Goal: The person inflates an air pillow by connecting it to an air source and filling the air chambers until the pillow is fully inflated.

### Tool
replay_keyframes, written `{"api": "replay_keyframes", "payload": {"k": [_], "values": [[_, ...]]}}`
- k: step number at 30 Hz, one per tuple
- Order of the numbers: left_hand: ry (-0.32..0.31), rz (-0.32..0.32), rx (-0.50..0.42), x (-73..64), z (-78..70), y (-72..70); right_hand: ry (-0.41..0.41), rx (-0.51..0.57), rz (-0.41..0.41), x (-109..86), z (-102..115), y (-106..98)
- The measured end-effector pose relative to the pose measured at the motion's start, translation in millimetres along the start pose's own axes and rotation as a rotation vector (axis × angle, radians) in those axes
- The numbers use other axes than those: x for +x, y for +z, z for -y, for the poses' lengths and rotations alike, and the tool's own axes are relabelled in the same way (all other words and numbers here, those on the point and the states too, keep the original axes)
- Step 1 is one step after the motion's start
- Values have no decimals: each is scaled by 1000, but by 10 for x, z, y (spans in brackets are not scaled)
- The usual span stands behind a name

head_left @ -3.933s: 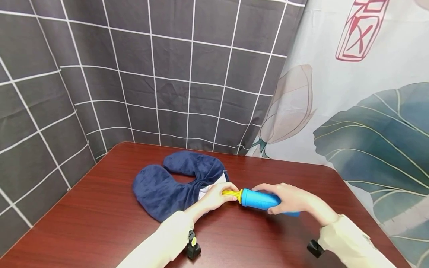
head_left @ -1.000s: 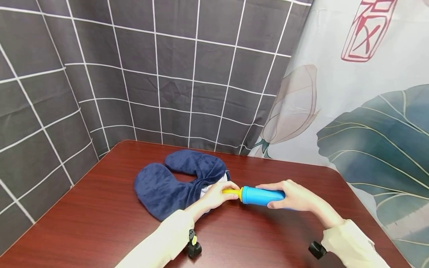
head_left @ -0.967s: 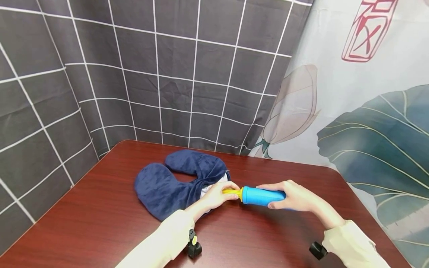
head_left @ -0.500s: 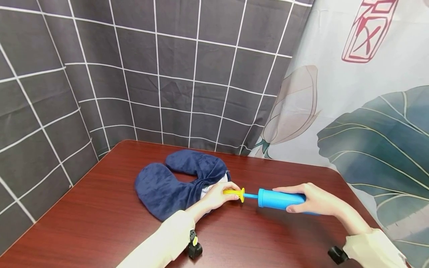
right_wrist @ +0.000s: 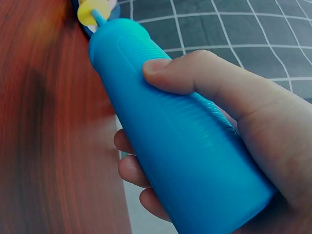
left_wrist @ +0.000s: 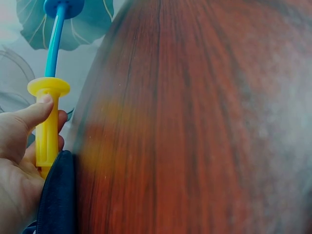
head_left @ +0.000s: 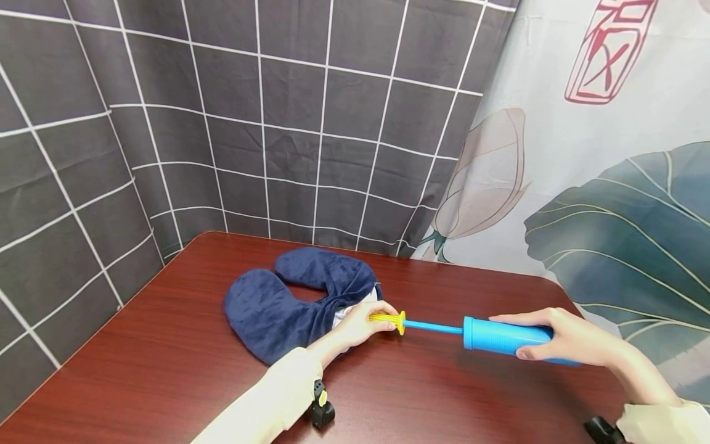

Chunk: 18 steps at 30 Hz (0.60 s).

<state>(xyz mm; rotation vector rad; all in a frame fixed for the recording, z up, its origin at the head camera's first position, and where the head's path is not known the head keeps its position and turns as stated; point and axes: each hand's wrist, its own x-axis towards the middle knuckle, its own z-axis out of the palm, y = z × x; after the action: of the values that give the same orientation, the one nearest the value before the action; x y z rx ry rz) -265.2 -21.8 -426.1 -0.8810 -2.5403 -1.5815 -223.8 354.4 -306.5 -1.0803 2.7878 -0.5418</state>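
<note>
Running left to right: blue rod (head_left: 434,327); fingers of left hand (head_left: 355,324) are gripping yellow handle (left_wrist: 47,136), those of right hand (head_left: 579,338) are curling round blue barrel (head_left: 493,336).

The table (head_left: 161,345) over there is red-brown, its dark grain running in streaks, with rounded corners at the far side and a soft shine on top. Behind it hangs a grey cloth (head_left: 288,86), ruled in white squares and carrying on round the left side; its lines go wavy lower down. Next to that, on the right, I see a pale cloth (head_left: 540,80) printed with a red stamp (head_left: 612,52) up high, a pinkish bud (head_left: 488,172) and a broad blue-green leaf (head_left: 621,234) with light veins.
</note>
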Motion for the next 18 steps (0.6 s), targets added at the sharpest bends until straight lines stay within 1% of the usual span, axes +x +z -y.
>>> {"api": "replay_keyframes", "payload": {"k": [1,6,8,13,15,18], "values": [[2,-1,0,-1,3,0,12,-7,-1,-32,-11,-18],[1,2,0,5,7,-1,134,-84,-6,-184,-29,-93],[-3,7,1,10,3,-1,153,-106,-11,-221,-34,-106],[-10,8,7,11,-12,-8,128,-112,-22,-216,-43,-99],[-16,9,7,7,-18,-11,97,-88,-19,-177,-35,-81],[-18,15,12,-2,-17,-13,40,-20,-4,-98,-17,-48]]}}
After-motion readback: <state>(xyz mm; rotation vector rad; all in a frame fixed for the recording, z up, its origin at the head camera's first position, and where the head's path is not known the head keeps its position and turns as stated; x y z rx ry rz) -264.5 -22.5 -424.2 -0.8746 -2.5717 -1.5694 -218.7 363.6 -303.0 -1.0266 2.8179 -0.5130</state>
